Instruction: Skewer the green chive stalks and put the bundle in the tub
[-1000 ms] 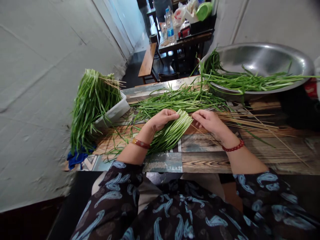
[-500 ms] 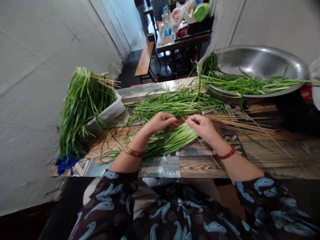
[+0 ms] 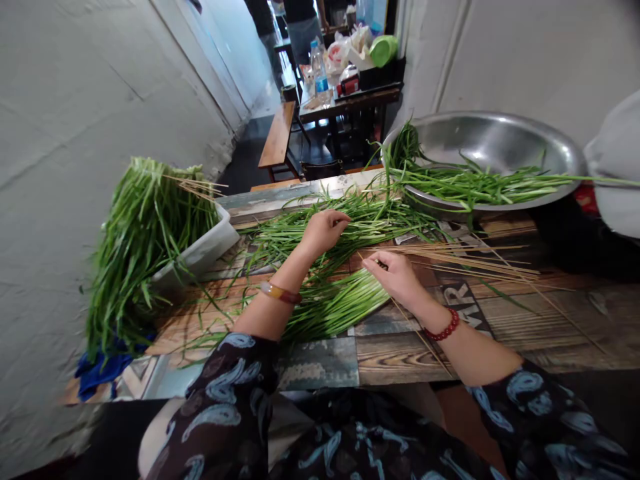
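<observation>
My right hand pinches a thin bamboo skewer, whose tip shows past the fingers while its length slants down toward the table's near edge. Just left of and below that hand lies a row of garlic chives, pale stem ends to the right. My left hand is over the near side of a loose pile of garlic chives farther back. Its fingers are curled together, and whatever is in them is hidden. More bamboo skewers lie scattered to the right of my right hand.
At left, skewered chives hang over a white plastic tub, beside a blue cloth. A steel basin with more chives stands back right. Beyond are a wooden bench and a table with a water bottle.
My left hand has moved away from my right hand, back over the loose chive pile. The right hand keeps the skewer. The view has shifted slightly.
</observation>
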`<state>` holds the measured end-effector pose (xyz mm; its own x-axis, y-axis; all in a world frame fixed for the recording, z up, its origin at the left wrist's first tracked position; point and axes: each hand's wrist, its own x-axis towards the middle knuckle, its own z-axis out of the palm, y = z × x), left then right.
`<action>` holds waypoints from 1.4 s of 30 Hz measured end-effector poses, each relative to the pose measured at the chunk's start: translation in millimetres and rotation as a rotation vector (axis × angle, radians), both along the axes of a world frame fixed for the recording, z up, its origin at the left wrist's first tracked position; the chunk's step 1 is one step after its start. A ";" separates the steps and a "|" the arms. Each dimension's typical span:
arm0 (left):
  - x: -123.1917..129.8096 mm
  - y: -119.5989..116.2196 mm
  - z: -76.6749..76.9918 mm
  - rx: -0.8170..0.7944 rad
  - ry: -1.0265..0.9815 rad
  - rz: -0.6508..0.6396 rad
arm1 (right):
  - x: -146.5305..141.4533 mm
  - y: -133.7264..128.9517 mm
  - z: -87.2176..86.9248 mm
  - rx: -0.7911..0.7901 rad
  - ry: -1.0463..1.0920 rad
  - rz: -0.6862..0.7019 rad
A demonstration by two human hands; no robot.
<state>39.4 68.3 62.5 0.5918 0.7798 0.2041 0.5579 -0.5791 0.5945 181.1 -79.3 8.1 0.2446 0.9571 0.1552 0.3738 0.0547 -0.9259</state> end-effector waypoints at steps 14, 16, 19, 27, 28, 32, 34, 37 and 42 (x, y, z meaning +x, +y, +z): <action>8.9 14.2 -13.8 0.294 0.147 0.052 | -0.2 -0.3 1.9 0.061 -0.049 0.016; 3.9 12.8 -11.7 0.233 0.050 0.080 | -0.6 -0.4 1.4 0.076 -0.033 0.026; 4.5 8.6 -8.2 0.214 -0.011 0.062 | -0.4 0.3 0.0 0.082 -0.032 0.027; 9.5 9.9 7.5 -0.228 -0.406 0.183 | 0.5 0.5 -0.2 0.089 -0.051 0.034; 7.3 9.4 10.3 -0.346 -0.490 0.181 | 0.3 0.2 0.1 0.095 -0.049 0.035; -3.5 2.2 19.7 -0.654 -0.638 0.114 | -0.5 -0.7 0.0 0.093 -0.062 0.025; -7.6 -2.0 22.4 -0.699 -0.661 0.101 | -0.4 -0.8 -0.6 0.093 -0.065 0.022; -11.5 -7.9 23.4 -0.667 -0.665 0.089 | 0.3 -1.2 -0.4 0.090 -0.060 0.029; -15.0 -20.4 15.0 -0.625 -0.581 0.026 | 1.1 -4.6 5.6 0.124 -0.072 -0.003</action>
